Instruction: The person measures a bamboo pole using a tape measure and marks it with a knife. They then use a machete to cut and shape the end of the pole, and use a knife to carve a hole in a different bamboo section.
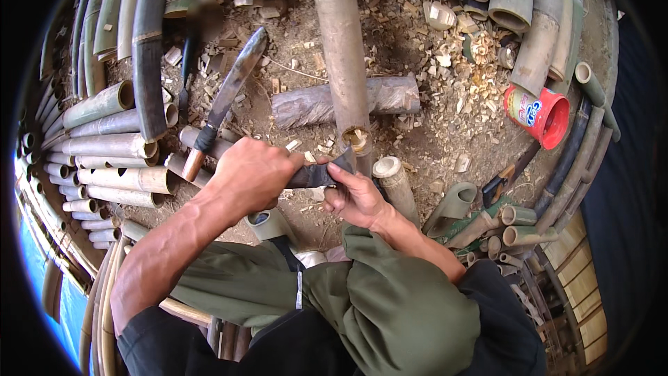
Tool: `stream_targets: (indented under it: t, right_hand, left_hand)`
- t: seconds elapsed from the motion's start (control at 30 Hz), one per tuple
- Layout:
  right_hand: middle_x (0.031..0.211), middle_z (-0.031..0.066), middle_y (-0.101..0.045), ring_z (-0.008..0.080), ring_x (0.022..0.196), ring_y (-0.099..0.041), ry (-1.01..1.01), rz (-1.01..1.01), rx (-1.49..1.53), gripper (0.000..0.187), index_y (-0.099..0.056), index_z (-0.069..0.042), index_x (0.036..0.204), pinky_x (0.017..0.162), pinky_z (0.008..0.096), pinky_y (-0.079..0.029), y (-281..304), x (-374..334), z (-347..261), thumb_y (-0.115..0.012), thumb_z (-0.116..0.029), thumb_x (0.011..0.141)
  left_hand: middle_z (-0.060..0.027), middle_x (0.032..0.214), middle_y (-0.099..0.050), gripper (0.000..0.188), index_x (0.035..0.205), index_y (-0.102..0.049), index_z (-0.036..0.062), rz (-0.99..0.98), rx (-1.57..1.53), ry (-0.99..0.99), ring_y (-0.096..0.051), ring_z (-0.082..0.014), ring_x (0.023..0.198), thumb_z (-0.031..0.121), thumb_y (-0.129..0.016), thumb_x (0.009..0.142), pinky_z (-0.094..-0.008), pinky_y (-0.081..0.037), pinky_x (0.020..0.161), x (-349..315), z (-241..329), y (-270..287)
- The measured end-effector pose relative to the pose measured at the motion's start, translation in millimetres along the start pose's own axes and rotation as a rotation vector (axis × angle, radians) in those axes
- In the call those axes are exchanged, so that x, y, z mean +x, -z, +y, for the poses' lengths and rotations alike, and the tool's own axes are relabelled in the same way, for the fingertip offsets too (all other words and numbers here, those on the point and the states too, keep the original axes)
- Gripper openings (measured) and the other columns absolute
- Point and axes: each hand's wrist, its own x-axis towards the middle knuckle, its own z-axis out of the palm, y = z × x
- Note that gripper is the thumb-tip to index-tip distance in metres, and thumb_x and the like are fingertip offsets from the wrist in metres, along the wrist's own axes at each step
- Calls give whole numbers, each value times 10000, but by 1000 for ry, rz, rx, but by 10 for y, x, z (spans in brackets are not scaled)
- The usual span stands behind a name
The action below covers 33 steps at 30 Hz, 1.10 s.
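Note:
In front of me a bamboo tube (pixel 339 42) slants over a short log, its cut near end toward my hands. My left hand (pixel 254 170) is closed in a fist round the handle of a short-bladed knife (pixel 320 175) with a dark wrapping. The thumb and fingers of my right hand (pixel 358 195) pinch that knife near its grey blade, which lies at the tube's near end. Whether the edge touches the bamboo, I cannot tell. Left of the tube lies a machete (pixel 236 80) with a wooden handle, tip pointing away.
The log (pixel 393 95) lies crosswise on dirt strewn with wood chips (pixel 445 63). Stacked bamboo tubes (pixel 115 145) line the left, and more stand along the far side. A red tub (pixel 553 122) lies tipped at right, near another knife (pixel 511 174). A bamboo piece (pixel 395 184) is beside my right hand.

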Motion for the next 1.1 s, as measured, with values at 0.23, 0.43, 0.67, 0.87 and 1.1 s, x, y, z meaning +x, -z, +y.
stream_targets:
  t: [0.23, 0.43, 0.67, 0.87, 1.1]
  right_hand:
    - [875, 90, -735, 72, 540, -517, 257, 414, -746, 213, -702, -40, 1060, 560, 276, -463, 105, -315, -79, -629, -208, 951]
    - [793, 26, -703, 95, 580, -568, 316, 550, -592, 266, -674, -67, 979, 523, 226, -441, 180, -219, 72, -569, -311, 997]
    - [796, -11, -571, 86, 488, -423, -44, 33, -47, 251, -576, -165, 1248, 607, 358, -486, 38, -16, 45, -527, -287, 1033]
    - [851, 62, -719, 50, 506, -451, 147, 410, -482, 214, -677, -27, 1050, 545, 261, -445, -6, -269, -115, -618, -199, 938]
    - [702, 126, -686, 232, 634, -655, 537, 651, -1265, 326, -693, 1, 902, 635, 364, -511, 87, -446, -168, -531, -276, 963]
  left_hand:
    - [-175, 889, -682, 382, 1035, -498, 59, 126, -554, 347, -704, -348, 720, 157, -701, 727, -462, -572, 650, 59, 893, -1075]
    - [-177, 865, -662, 379, 1014, -470, 31, 182, -448, 385, -705, -311, 705, 157, -699, 740, -463, -563, 608, 217, 1142, -1277]
    - [-89, 840, -697, 327, 1051, -583, 85, -92, 49, -16, -710, -272, 749, 133, -718, 757, -414, -544, 649, 44, 46, -46]
    - [-183, 805, -701, 418, 1102, -497, 38, 16, -458, 237, -719, -343, 700, 175, -684, 754, -466, -584, 630, 78, 683, -974]
    - [-250, 928, -688, 811, 1467, -334, 65, 334, -971, 460, -691, -403, 845, 228, -721, 772, -452, -565, 805, 620, 1653, -1332]
